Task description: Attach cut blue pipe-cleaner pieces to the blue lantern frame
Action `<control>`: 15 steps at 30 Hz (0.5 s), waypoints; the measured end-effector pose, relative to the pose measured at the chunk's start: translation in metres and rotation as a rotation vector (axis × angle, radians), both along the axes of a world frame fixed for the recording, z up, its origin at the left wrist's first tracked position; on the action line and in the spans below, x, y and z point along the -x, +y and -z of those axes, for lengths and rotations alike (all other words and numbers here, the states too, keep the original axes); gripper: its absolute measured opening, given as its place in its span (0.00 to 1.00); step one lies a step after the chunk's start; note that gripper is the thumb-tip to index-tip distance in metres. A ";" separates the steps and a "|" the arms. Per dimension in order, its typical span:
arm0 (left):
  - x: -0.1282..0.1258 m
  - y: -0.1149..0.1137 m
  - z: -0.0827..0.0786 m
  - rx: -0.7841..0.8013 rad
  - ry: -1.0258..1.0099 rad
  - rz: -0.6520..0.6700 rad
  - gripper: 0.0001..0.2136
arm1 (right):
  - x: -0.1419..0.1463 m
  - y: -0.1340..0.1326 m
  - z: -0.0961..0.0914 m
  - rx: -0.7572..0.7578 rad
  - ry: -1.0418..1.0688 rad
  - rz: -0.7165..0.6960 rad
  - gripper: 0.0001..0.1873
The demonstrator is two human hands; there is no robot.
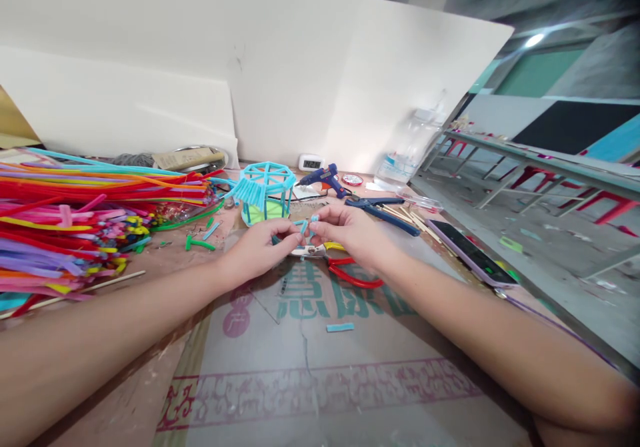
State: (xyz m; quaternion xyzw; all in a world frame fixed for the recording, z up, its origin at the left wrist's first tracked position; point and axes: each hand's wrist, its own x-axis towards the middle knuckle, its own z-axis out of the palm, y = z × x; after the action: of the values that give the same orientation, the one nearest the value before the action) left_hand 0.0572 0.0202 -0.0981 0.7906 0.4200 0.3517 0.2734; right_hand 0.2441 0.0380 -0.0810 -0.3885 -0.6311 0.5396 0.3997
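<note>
My left hand and my right hand meet over the middle of the table, both pinching a short light-blue pipe cleaner piece between their fingertips. Just behind them stands a small light-blue pipe cleaner pavilion with a fringed roof and a green base. Red-handled pliers lie under my right wrist. A cut blue bit lies on the cardboard nearer to me.
A large pile of coloured pipe cleaners fills the left side. A blue glue gun, blue-handled pliers, wooden sticks, a phone and a small clock lie behind and right. White boards stand at the back.
</note>
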 end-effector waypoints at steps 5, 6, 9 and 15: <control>0.001 0.001 0.003 -0.038 0.007 -0.016 0.14 | 0.006 -0.007 0.004 0.071 0.049 0.041 0.12; 0.001 0.001 0.003 -0.042 0.020 -0.014 0.14 | 0.007 -0.008 0.006 0.087 0.072 0.051 0.12; 0.001 0.001 0.002 -0.045 0.055 0.002 0.14 | 0.009 -0.007 0.012 0.116 0.125 0.059 0.13; 0.002 0.002 0.002 -0.036 0.038 0.094 0.14 | 0.010 -0.005 0.018 0.109 0.133 0.053 0.14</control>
State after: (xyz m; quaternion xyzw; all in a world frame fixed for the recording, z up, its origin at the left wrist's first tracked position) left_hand 0.0557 0.0219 -0.1003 0.8210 0.3810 0.3308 0.2671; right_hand 0.2346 0.0330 -0.0992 -0.3895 -0.5623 0.5868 0.4332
